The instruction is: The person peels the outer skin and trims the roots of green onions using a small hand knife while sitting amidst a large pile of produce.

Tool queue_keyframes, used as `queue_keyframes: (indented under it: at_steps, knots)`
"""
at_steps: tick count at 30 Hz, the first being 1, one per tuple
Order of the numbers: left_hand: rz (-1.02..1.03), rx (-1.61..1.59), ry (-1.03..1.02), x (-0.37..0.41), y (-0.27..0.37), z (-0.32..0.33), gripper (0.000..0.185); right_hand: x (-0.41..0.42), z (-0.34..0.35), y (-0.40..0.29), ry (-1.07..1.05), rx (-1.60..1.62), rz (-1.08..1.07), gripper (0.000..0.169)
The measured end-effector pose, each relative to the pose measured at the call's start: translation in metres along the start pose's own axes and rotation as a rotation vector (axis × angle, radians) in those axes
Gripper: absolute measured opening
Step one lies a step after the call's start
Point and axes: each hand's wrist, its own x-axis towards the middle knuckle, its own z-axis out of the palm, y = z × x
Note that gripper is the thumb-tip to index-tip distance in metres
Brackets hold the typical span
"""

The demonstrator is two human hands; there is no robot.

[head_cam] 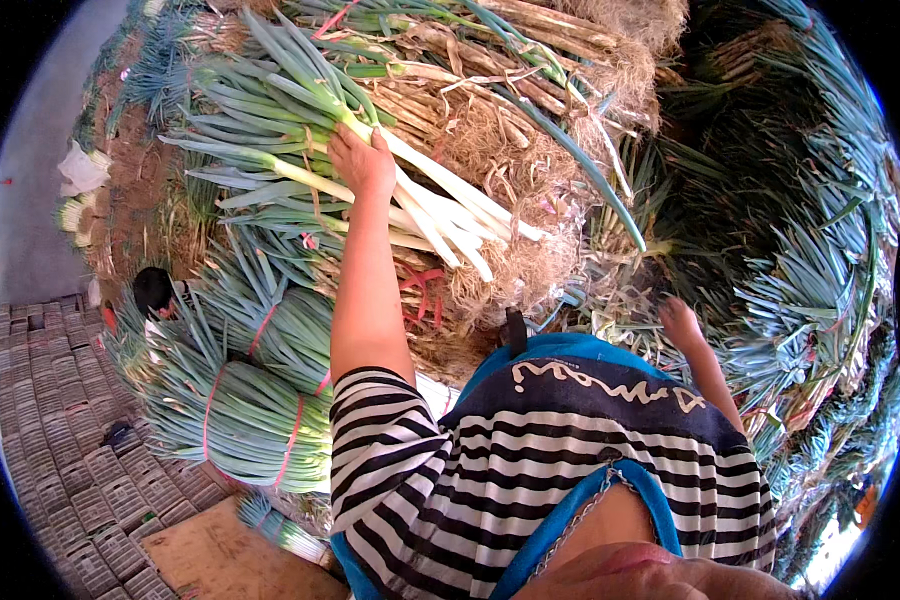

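Note:
My left hand [364,161] is closed around a few large green onions [450,169], near where their white stalks turn green. Their leaves point to the upper left and their bare white ends to the lower right. Under and beside them lie more green onions with peeled white stalks. Further up lie unpeeled green onions [487,112] with dry brown skins and tangled roots. My right hand [679,322] hangs low at my right side, near leaves and loose peelings [615,300]; nothing can be made out in it, and its fingers are unclear.
Bundles of green onions [262,420] tied with red bands are stacked at the left. More green onions [795,300] stand along the right. Another person's head [152,291] shows at the far left, beyond the bundles. A brown board [225,551] lies on the paved floor [75,450].

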Motion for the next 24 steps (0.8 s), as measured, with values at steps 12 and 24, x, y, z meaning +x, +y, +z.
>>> queue_keyframes:
  at_steps: [12, 24]
  knots:
    - [0.041, -0.162, 0.258, -0.025, 0.006, 0.005, 0.046, 0.215, -0.043, -0.193, 0.390, -0.229, -0.515, 0.035]
    - [-0.039, -0.537, 0.047, -0.142, 0.027, -0.050, 0.020, 0.277, -0.066, -0.287, -0.123, -0.494, -0.363, 0.046]
